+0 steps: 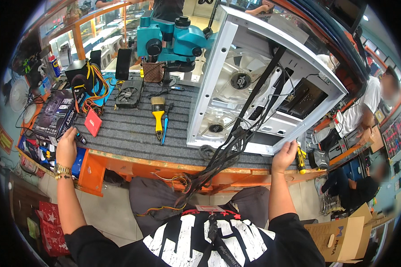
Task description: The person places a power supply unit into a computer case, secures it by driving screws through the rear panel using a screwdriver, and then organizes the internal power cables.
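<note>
A white computer case (265, 151) stands tilted on the workbench at centre right, its open side facing me. Clear fans (241, 80) show inside, and a bundle of black cables (236, 142) hangs out over the bench's front edge. My right hand (284, 157) is closed at the case's lower right corner, fingers partly hidden. At the far left, my left hand (67, 146) grips the near corner of a dark motherboard box (53, 116). A small dark object (80, 137) lies beside those fingers; its kind is unclear.
On the grey ribbed mat lie a yellow-handled brush (158, 118), a blue screwdriver (165, 127), a red flat box (93, 122) and a black fan cooler (128, 94). Behind are a power supply (78, 71) and a teal microscope (173, 42). A yellow screwdriver (301, 160) lies right of the case.
</note>
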### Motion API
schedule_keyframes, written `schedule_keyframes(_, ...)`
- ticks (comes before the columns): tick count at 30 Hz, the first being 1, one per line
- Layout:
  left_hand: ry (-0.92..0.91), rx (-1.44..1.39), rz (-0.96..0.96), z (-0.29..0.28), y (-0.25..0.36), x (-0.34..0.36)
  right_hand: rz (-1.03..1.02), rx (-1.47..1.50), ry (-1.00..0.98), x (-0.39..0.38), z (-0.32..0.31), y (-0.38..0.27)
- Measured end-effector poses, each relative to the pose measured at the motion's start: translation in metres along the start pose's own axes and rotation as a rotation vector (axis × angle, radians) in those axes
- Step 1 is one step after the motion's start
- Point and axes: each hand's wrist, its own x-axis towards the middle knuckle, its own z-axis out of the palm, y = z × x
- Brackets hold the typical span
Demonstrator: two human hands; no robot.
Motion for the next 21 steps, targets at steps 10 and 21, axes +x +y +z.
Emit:
schedule_keyframes(10,-0.347,-1.037,0.146,-0.036,0.302,-0.071,-0.269,0.219,-0.682,-0.056,-0.001,-0.136)
schedule_keyframes(21,-0.742,-1.434,-0.095,0.008,0.317,-0.091,-0.450,0.027,-0.930,-0.074,0.017,-0.185)
